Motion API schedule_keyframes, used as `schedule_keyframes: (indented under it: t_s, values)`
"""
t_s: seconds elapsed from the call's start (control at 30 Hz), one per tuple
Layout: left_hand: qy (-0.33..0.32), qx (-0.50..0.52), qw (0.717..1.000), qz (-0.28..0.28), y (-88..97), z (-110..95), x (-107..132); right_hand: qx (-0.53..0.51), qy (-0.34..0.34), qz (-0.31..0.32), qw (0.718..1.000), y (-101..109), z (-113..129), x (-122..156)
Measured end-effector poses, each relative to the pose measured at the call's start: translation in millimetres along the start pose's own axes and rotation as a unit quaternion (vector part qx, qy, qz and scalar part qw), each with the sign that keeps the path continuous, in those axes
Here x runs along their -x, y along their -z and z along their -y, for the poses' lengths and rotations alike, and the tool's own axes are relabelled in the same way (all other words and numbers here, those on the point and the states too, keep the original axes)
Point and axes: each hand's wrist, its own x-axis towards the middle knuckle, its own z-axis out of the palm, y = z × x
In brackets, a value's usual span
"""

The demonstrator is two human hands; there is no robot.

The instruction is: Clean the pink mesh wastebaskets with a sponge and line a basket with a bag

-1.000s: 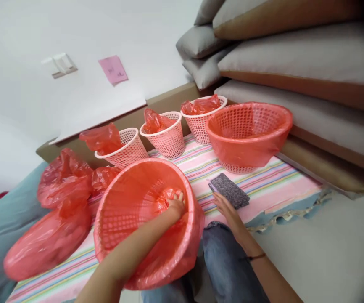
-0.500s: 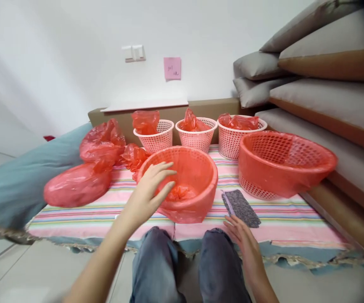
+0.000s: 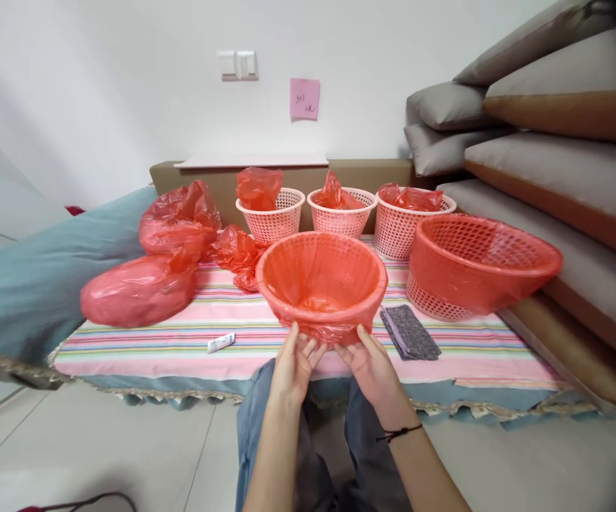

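Note:
A round basket lined with a red plastic bag (image 3: 321,281) stands upright on the striped cloth (image 3: 180,341) in front of me. My left hand (image 3: 293,364) and my right hand (image 3: 373,366) are both at its near bottom edge, fingers pinching the loose red bag that hangs below the rim. A second, larger bag-lined basket (image 3: 479,263) sits tilted to the right. Between the two baskets lies a grey felt pad (image 3: 409,332).
Three small pink mesh baskets (image 3: 343,211) with red bags in them line the back. Stuffed red bags (image 3: 142,284) lie at the left beside a teal cushion (image 3: 35,277). A small white tube (image 3: 220,343) lies on the cloth. Grey sofa cushions (image 3: 553,163) rise at the right.
My left hand came out of the near basket, which was tipped toward me and now stands upright. Both hands have moved to its front bottom edge and hold the bag.

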Motion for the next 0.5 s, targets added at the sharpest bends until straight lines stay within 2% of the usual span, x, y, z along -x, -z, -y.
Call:
schedule_keyframes:
  t_s: [0.1,0.2,0.27,0.33,0.4,0.43,0.5]
  values:
    - [0.015,0.015,1.000,0.007,5.4,11,-6,0.084,0.053,-0.071,0.992,14,-7,-2]
    - [0.030,0.026,0.999,-0.008,20.2,26,-13,0.166,0.078,-0.159,0.970,38,-12,-4]
    - [0.033,0.037,0.999,-0.019,29.1,33,-17,0.194,0.116,-0.211,0.951,49,-6,-3]
    - [0.032,0.049,0.998,-0.023,34.8,38,-20,0.216,0.189,-0.266,0.920,46,8,2]
    - [0.028,0.060,0.998,-0.020,37.6,40,-22,0.292,0.319,-0.277,0.858,29,26,10]
    - [0.027,0.064,0.997,-0.019,38.2,40,-23,0.356,0.390,-0.247,0.813,15,35,14]
    - [0.028,0.070,0.997,-0.019,38.5,41,-24,0.513,0.496,-0.116,0.691,-16,46,18]
